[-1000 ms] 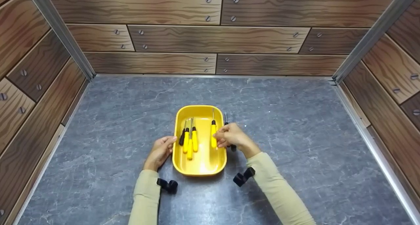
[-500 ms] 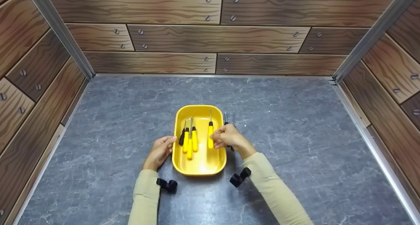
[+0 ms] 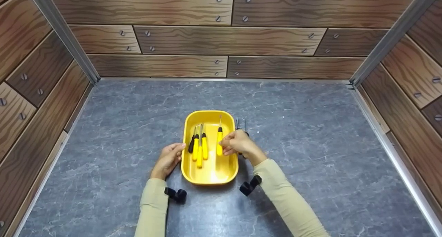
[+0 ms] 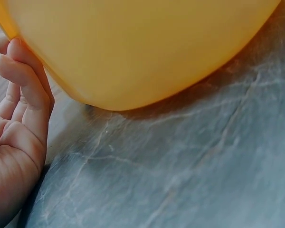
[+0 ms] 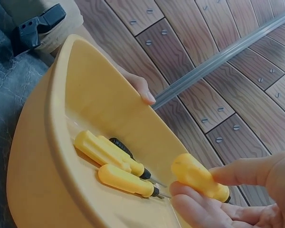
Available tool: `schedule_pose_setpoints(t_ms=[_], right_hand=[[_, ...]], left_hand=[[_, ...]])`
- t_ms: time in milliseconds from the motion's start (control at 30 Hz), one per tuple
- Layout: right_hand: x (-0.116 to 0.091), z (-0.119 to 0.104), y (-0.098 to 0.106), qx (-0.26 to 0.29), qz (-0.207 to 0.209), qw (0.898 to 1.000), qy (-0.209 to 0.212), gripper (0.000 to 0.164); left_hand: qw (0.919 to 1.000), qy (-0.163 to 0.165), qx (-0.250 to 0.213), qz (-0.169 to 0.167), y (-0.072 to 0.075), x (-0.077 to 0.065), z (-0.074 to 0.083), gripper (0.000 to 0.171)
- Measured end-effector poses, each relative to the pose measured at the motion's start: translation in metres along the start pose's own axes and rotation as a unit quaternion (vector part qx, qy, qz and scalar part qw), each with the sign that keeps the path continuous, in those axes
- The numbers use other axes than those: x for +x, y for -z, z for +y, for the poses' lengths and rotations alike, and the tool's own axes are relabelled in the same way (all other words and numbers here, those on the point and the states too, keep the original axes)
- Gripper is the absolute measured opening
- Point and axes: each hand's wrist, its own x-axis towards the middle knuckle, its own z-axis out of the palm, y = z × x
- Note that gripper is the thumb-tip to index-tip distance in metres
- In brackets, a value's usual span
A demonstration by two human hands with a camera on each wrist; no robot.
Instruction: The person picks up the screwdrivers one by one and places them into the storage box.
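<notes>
A yellow bin (image 3: 210, 174) stands on the grey surface. My left hand (image 3: 167, 160) grips its left rim; in the left wrist view that hand (image 4: 23, 99) has its fingertips at the bin's edge (image 4: 133, 61). With thumb and fingers, my right hand (image 3: 240, 142) pinches the yellow handle of a screwdriver (image 3: 220, 136) over the bin's right half, its shaft pointing away from me. Several screwdrivers (image 3: 200, 157) lie side by side in the left half, yellow-handled ones (image 5: 126, 180) and a black one (image 5: 121, 146).
Right of the bin, at least two more screwdrivers (image 3: 246, 125) lie on the surface, their handles mostly hidden behind my right hand. Wood-patterned walls (image 3: 179, 40) and metal posts (image 3: 383, 40) close off the back and sides.
My right hand has moved a little left, carrying the screwdriver further in from the bin's right rim. My left hand and the bin have stayed where they were.
</notes>
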Motion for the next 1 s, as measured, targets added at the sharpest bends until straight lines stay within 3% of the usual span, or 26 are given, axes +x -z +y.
schedule_pose_setpoints(t_ms=[767, 1000], right_hand=[[0.010, -0.007, -0.010, -0.038, 0.012, 0.999, -0.025, 0.017], [0.013, -0.013, -0.012, -0.071, 0.014, 0.996, -0.050, 0.012]], left_hand=[[1.0000, 0.001, 0.002, -0.009, 0.001, 0.000, 0.001, 0.015], [1.0000, 0.000, -0.002, -0.009, 0.001, 0.000, 0.000, 0.016]])
